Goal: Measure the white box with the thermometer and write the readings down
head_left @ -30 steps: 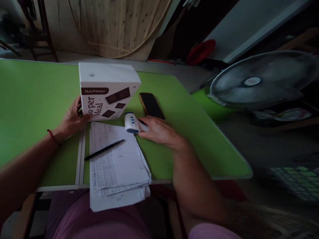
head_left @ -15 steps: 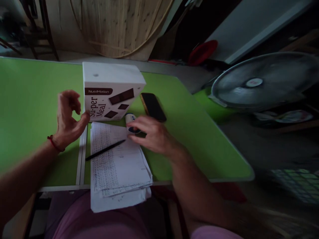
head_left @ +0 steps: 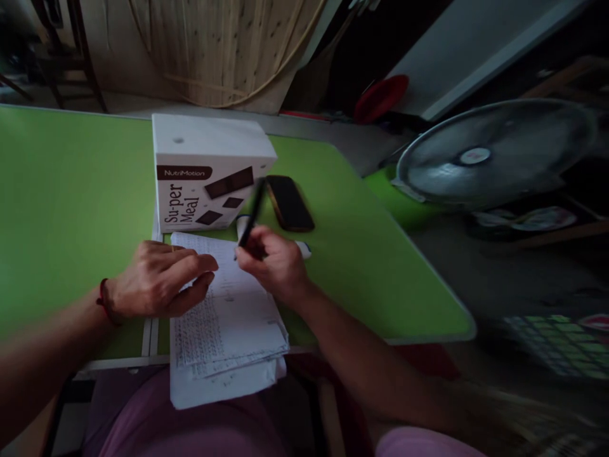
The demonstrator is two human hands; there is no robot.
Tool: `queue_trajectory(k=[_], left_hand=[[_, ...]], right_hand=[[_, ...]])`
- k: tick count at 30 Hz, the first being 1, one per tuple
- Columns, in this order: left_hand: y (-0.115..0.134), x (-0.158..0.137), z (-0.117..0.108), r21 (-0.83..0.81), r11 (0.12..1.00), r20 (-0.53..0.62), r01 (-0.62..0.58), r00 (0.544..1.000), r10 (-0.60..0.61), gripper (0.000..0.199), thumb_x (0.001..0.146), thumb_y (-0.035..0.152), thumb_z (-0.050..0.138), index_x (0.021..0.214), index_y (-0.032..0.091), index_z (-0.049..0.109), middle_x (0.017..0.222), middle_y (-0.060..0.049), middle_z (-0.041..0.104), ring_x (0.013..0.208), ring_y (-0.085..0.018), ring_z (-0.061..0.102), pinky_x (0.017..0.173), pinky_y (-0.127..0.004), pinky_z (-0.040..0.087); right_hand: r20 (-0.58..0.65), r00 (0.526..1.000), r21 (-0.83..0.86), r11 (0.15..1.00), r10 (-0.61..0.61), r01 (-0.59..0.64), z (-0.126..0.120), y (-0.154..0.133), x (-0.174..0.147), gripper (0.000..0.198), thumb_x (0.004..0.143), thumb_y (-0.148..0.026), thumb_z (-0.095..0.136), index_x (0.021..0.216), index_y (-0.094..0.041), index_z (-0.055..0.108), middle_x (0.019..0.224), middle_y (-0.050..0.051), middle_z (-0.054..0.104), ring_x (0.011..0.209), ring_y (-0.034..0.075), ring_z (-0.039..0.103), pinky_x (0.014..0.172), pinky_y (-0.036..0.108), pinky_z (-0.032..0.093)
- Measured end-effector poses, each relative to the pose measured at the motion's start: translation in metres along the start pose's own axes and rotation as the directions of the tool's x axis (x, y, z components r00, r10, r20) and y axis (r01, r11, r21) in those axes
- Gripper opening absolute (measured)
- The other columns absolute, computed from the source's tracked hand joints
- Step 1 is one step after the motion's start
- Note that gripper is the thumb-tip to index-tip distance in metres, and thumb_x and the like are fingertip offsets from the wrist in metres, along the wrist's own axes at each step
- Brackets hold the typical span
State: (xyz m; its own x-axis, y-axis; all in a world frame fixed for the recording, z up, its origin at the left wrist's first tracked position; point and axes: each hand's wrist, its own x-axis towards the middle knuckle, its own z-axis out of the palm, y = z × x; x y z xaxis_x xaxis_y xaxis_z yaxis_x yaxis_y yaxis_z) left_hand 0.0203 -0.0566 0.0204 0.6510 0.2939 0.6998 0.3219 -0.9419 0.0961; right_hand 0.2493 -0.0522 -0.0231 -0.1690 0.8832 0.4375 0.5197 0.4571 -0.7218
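My right hand (head_left: 276, 261) pinches a black pen (head_left: 252, 212), held steeply above the top right of the handwritten papers (head_left: 238, 317). Over the left part of this stack hovers or rests my left hand (head_left: 164, 279), its fingers loosely bent, index and thumb a little apart, and nothing seen in it. Whether it touches the paper I cannot tell. A white box (head_left: 214, 136) printed with brown bars stands just behind the papers. Partly hidden behind my right hand is a small white and blue object (head_left: 303, 249); its kind is unclear.
A dark phone (head_left: 289, 203) lies right of the box on the green table (head_left: 380, 285). Beyond the table's right edge stands a large fan (head_left: 476, 155). A red round object (head_left: 380, 98) and a wooden chair (head_left: 69, 66) are farther back. The papers overhang the front edge.
The pen has gone from lying on the papers into my right hand, which has let go of the white and blue object. My left hand has come from beside the box down over the papers.
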Motion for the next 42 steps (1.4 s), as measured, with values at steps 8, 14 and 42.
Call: queue_trajectory(k=[8,14,42], left_hand=[[-0.002,-0.003,0.019,0.258,0.918,0.704,0.3,0.592,-0.391,0.024,0.101,0.029,0.054,0.117,0.012,0.058,0.076,-0.005,0.071,0.06,-0.018,0.064,0.051,-0.027,0.039],[0.004,0.011,0.012,0.289,0.886,0.778,0.363,0.45,-0.439,0.03,0.103,0.03,0.053,0.126,0.011,0.056,0.088,-0.009,0.074,0.072,-0.022,0.068,0.056,-0.03,0.041],[0.003,0.005,0.014,0.283,0.9,0.748,0.331,0.511,-0.423,0.027,0.102,0.03,0.054,0.12,0.011,0.059,0.079,-0.007,0.072,0.063,-0.019,0.065,0.053,-0.026,0.039]], right_hand=[[0.042,0.994,0.232,0.966,0.105,-0.112,0.022,-0.003,-0.003,0.005,0.077,-0.027,0.058,0.079,-0.023,0.058,0.061,-0.005,0.058,0.051,0.01,0.049,0.048,0.024,0.04],[-0.06,0.998,0.092,0.995,0.035,-0.029,0.029,0.008,-0.006,0.009,0.077,-0.027,0.061,0.071,-0.024,0.055,0.06,-0.004,0.058,0.055,0.012,0.052,0.055,0.026,0.044],[0.021,0.999,0.06,0.998,0.024,-0.026,0.028,0.009,-0.004,0.011,0.078,-0.027,0.058,0.07,-0.025,0.052,0.06,-0.004,0.057,0.056,0.013,0.051,0.059,0.027,0.046]])
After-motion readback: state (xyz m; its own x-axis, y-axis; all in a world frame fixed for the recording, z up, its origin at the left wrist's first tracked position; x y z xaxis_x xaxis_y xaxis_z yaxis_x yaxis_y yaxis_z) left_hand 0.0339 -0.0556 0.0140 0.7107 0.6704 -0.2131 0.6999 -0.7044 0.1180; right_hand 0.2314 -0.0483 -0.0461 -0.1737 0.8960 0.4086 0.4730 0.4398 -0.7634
